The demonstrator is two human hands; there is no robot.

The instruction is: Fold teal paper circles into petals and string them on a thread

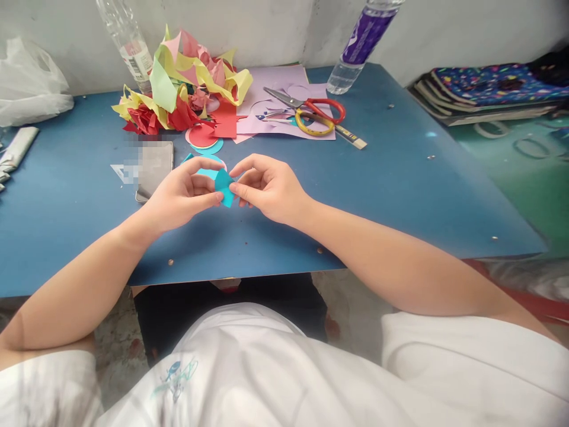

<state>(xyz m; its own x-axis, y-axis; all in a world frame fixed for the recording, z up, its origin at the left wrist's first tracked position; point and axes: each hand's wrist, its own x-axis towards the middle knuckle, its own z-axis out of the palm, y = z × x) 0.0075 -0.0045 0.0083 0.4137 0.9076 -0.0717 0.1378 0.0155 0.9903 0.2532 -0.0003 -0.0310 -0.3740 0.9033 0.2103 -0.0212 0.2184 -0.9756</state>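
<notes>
A small folded piece of blue paper [225, 188] is held up between my two hands, over the table's near middle. My left hand [182, 191] pinches its left side with thumb and fingers. On the other side, my right hand [269, 187] grips its right edge between thumb and forefinger. Just behind my fingers lie more blue paper pieces, partly hidden. Beyond them are stacked red and blue paper circles [202, 136]. A grey phone-like flat object [157, 169], partly blurred out, rests beside my left hand, near a small clear triangle ruler [123, 173].
Crumpled paper flowers [182, 83] pile up at the back, near a clear bottle [131, 50]. Scissors [317, 115] and a utility knife [351, 136] lie by purple paper [280, 80]. A purple-labelled bottle [360, 44] stands behind. Left is a plastic bag [31, 86].
</notes>
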